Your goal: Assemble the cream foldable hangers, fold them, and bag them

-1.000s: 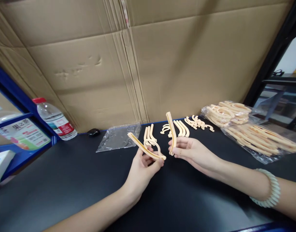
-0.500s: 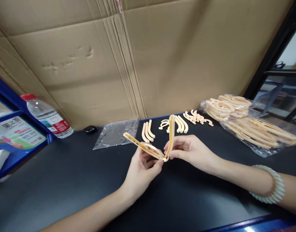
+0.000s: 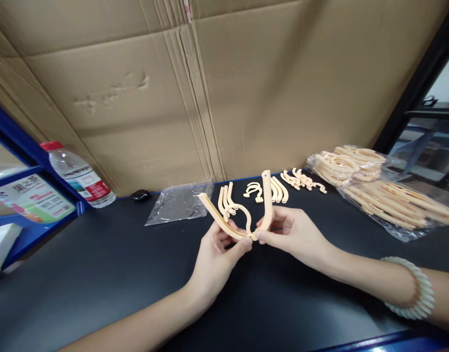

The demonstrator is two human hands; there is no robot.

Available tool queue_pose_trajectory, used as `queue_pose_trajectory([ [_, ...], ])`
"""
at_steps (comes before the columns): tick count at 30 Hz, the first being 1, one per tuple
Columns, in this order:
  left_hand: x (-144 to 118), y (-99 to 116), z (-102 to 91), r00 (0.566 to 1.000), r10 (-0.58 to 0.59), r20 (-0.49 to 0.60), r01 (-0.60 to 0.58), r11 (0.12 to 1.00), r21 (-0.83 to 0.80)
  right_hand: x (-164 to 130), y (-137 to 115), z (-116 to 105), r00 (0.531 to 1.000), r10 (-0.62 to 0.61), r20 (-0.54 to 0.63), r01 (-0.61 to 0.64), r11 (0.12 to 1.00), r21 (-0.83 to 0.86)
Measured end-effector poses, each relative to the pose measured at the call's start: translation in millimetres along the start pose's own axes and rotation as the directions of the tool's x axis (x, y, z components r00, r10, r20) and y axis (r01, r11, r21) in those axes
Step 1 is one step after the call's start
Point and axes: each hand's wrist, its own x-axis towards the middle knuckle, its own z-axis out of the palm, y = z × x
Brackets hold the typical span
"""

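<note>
Left hand pinches left strip at lower end; strip long axis slants up-left, free tip toward plastic bag. Hook piece curls up from same grip, between strips. Right hand pinches right strip near base; strip near upright, tip pointing up toward cardboard. Lower ends meet between hands, forming V above black table. Loose strips lie behind; bagged strips far right. Bottle far left.

Two beige curved strips, ends joined
</note>
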Motion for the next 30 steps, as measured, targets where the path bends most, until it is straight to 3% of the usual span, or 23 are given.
queue_pose_trajectory([
  [4,1,3,-1.7,0.999,-0.051,-0.011,0.051,0.999,-0.018,9,-3,-8,0.997,0.054,0.055,-0.056,0.998,0.036],
  [8,9,9,-9.5,0.994,-0.088,-0.064,0.086,0.996,-0.031,29,-17,-44,0.961,0.045,0.273,-0.058,0.997,0.043],
  [11,16,13,-16.7,0.988,-0.139,-0.073,0.135,0.99,-0.05,38,-30,-78,0.933,0.005,0.361,0.081,0.971,-0.224],
  [14,23,18,-26.7,0.986,-0.164,-0.031,0.163,0.986,-0.033,40,-34,-102,0.94,-0.018,0.34,0.193,0.85,-0.49],
  [18,36,27,-46.9,0.991,-0.133,-0.004,0.133,0.988,0.079,40,-31,-117,0.931,0.007,0.364,0.241,0.737,-0.631],
  [20,43,31,-55.6,0.992,-0.096,0.077,0.073,0.963,0.259,42,-29,-121,0.91,0.013,0.414,0.29,0.694,-0.659],
  [23,45,33,-60.0,0.951,0.013,0.309,-0.193,0.806,0.56,44,-26,-123,0.865,0.022,0.502,0.376,0.635,-0.675],
  [26,39,32,-54.9,0.875,0.075,0.479,-0.414,0.628,0.658,44,-24,-122,0.84,0.082,0.536,0.381,0.614,-0.691],
  [30,33,26,-49.6,0.83,0.159,0.534,-0.541,0.458,0.705,43,-22,-123,0.845,0.182,0.503,0.308,0.603,-0.736],
])
